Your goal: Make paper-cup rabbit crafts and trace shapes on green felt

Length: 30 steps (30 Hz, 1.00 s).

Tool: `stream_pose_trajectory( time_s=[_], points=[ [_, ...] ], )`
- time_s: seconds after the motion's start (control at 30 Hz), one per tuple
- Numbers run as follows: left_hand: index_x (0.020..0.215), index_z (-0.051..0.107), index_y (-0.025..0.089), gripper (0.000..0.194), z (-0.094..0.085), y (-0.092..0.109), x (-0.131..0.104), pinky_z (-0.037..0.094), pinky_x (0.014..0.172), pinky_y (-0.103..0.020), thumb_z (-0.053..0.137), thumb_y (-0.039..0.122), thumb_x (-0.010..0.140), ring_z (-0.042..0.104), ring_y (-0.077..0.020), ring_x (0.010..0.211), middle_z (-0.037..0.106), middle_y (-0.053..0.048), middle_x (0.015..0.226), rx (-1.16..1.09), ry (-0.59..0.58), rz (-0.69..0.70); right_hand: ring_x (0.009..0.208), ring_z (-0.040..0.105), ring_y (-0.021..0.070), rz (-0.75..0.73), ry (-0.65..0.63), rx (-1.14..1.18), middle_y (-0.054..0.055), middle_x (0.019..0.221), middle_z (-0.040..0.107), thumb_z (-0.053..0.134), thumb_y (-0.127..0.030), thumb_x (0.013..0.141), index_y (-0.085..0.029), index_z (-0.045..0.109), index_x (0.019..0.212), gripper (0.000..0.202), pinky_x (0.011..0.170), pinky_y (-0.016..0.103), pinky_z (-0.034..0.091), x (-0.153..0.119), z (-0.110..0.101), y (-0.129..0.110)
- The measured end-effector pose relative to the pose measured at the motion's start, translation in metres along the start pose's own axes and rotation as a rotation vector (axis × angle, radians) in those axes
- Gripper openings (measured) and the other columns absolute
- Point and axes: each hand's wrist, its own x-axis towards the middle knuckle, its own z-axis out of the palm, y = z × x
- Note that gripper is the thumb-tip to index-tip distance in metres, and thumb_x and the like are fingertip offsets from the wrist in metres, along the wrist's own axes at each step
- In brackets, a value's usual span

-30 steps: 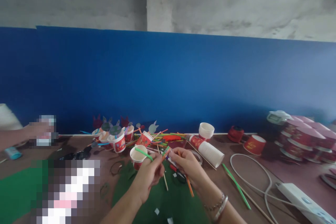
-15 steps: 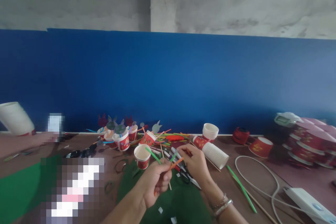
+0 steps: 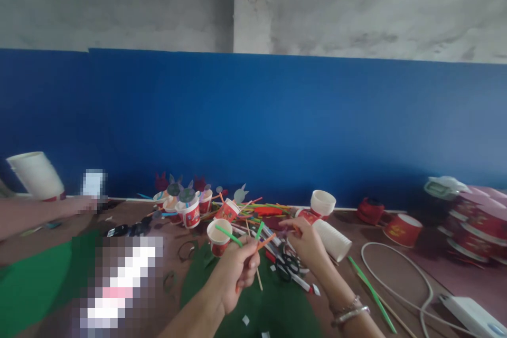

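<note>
Well, left hand [image 3: 240, 268] holding thin green and orange sticks [image 3: 266, 242], half-curled right hand [image 3: 308, 240] at its two o'clock, grip unclear.

My left hand [image 3: 238, 273] is hiding parts of thin green and orange strips [image 3: 229, 235]. Far right of its fingers [image 3: 252, 262], I am losing stacked red paper cups [image 3: 477, 222] past the edge; leftward, pixelation is blurring a long white shape [image 3: 122, 277].
</note>
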Motion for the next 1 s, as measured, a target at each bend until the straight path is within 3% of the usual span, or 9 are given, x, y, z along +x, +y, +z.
stream_pose_trajectory(
  time_s=[0.1,0.2,0.3,0.43,0.53,0.6,0.7,0.83,1.0],
  points=[
    [0.070,0.034,0.021,0.036,-0.003,0.001,0.003,0.002,0.036,-0.020,0.063,0.042,0.067,0.012,-0.0004,0.033,0.039,0.012,0.045,-0.002,0.029,0.026,0.073,0.056,0.0195,-0.026,0.008,0.053,0.006,0.078,0.063,0.041,-0.012,0.055,-0.020,0.058,0.051,0.019,0.067,0.030,0.042,-0.008,0.008,-0.011],
    [0.068,0.034,0.021,0.036,-0.006,-0.001,0.007,0.001,0.035,-0.020,0.064,0.042,0.067,0.012,-0.0003,0.032,0.038,0.012,0.044,-0.017,0.024,0.032,0.069,0.055,0.0195,-0.010,-0.068,0.125,0.005,0.063,0.062,0.039,-0.014,0.059,-0.020,0.048,0.040,0.022,0.068,0.031,0.040,-0.012,0.012,-0.016],
    [0.067,0.034,0.021,0.036,-0.009,-0.004,0.011,0.001,0.035,-0.020,0.064,0.042,0.068,0.012,-0.0003,0.032,0.038,0.012,0.044,-0.024,0.020,0.042,0.057,0.051,0.0174,0.046,-0.193,0.187,0.002,0.046,0.053,0.039,-0.019,0.064,-0.020,0.040,0.036,0.028,0.063,0.030,0.038,-0.013,0.015,-0.016],
    [0.065,0.035,0.021,0.037,-0.011,-0.007,0.014,0.002,0.034,-0.019,0.063,0.044,0.069,0.014,0.0000,0.031,0.039,0.011,0.045,0.018,0.060,0.075,0.047,0.039,0.0114,0.177,-0.295,0.262,-0.002,0.043,0.040,0.043,-0.030,0.073,-0.020,0.036,0.041,0.034,0.050,0.025,0.029,-0.014,0.018,-0.017],
    [0.064,0.036,0.020,0.037,-0.009,-0.007,0.013,0.003,0.034,-0.019,0.061,0.047,0.070,0.015,0.0000,0.030,0.039,0.011,0.045,0.065,0.108,0.122,0.046,0.031,0.0088,0.260,-0.319,0.299,-0.006,0.045,0.034,0.051,-0.046,0.076,-0.019,0.040,0.049,0.040,0.046,0.023,0.023,-0.017,0.019,-0.027],
    [0.064,0.037,0.020,0.038,-0.007,-0.008,0.013,0.004,0.033,-0.019,0.061,0.050,0.070,0.015,-0.0001,0.030,0.038,0.011,0.044,0.093,0.136,0.154,0.047,0.033,0.0087,0.257,-0.352,0.318,-0.005,0.047,0.039,0.054,-0.052,0.076,-0.018,0.047,0.053,0.042,0.046,0.023,0.024,-0.018,0.019,-0.032],
    [0.062,0.037,0.020,0.041,-0.006,-0.009,0.013,0.004,0.033,-0.018,0.060,0.053,0.070,0.015,0.0001,0.030,0.037,0.011,0.044,0.137,0.169,0.191,0.055,0.044,0.0108,0.233,-0.408,0.352,-0.002,0.057,0.054,0.056,-0.043,0.076,-0.016,0.061,0.062,0.032,0.051,0.022,0.033,-0.019,0.019,-0.035],
    [0.060,0.038,0.020,0.043,-0.008,-0.011,0.016,0.005,0.033,-0.018,0.059,0.056,0.070,0.015,-0.0001,0.029,0.036,0.010,0.043,0.174,0.192,0.219,0.066,0.054,0.0150,0.216,-0.424,0.335,0.002,0.070,0.066,0.060,-0.023,0.068,-0.014,0.072,0.069,0.014,0.062,0.025,0.039,-0.018,0.020,-0.030],
    [0.059,0.039,0.019,0.042,-0.009,-0.013,0.018,0.005,0.033,-0.018,0.059,0.054,0.071,0.015,0.0002,0.030,0.039,0.009,0.044,0.161,0.226,0.254,0.046,0.045,0.0100,0.269,-0.428,0.277,0.000,0.048,0.060,0.068,-0.030,0.064,-0.014,0.066,0.055,0.019,0.048,0.023,0.031,-0.019,0.018,-0.030]
  ],
)
